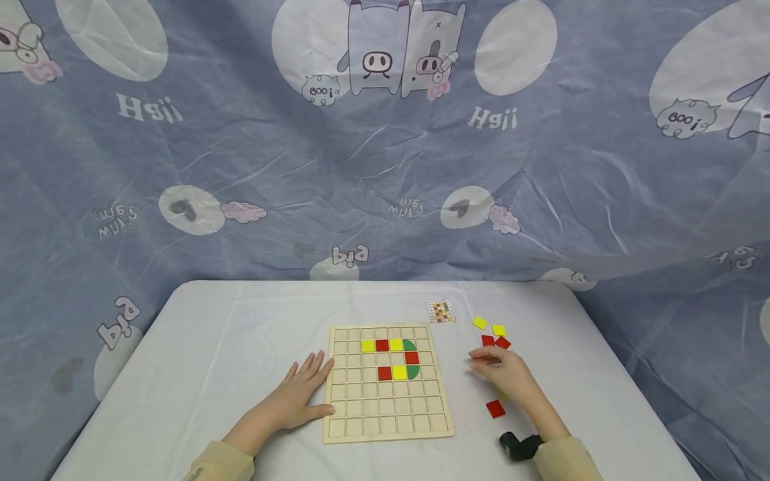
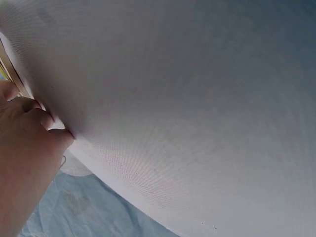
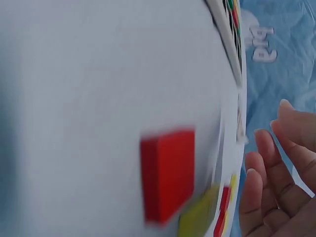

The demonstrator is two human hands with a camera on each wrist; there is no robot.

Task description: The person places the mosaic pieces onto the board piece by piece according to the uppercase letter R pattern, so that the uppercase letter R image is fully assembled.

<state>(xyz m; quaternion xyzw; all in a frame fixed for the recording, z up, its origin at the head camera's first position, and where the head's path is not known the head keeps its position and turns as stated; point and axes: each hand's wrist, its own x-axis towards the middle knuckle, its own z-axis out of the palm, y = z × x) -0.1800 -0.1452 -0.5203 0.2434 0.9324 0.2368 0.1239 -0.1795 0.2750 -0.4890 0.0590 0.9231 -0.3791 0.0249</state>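
Note:
A wooden grid board (image 1: 355, 409) lies flat on the table, with several yellow, red and green tiles (image 1: 382, 345) set in its squares. The green tiles (image 1: 410, 345) have a rounded corner. At the board's left edge my left hand (image 1: 293, 398) rests with spread fingers touching the rim. To the right of the board, my right hand (image 1: 508, 376) hovers near loose tiles, its fingers slightly bent. In the right wrist view its thumb and fingertips (image 3: 251, 190) are apart, and no tile shows between them. A red tile (image 1: 496, 409) lies below that hand, and a yellow one is partly hidden under it.
Red tiles (image 1: 488, 341) and yellow tiles (image 1: 498, 330) lie beyond the right hand. A small printed pattern card (image 1: 441, 311) sits behind the board's far right corner. A black object (image 1: 519, 446) is beside the right sleeve. A patterned blue cloth (image 1: 385, 167) hangs behind the white table.

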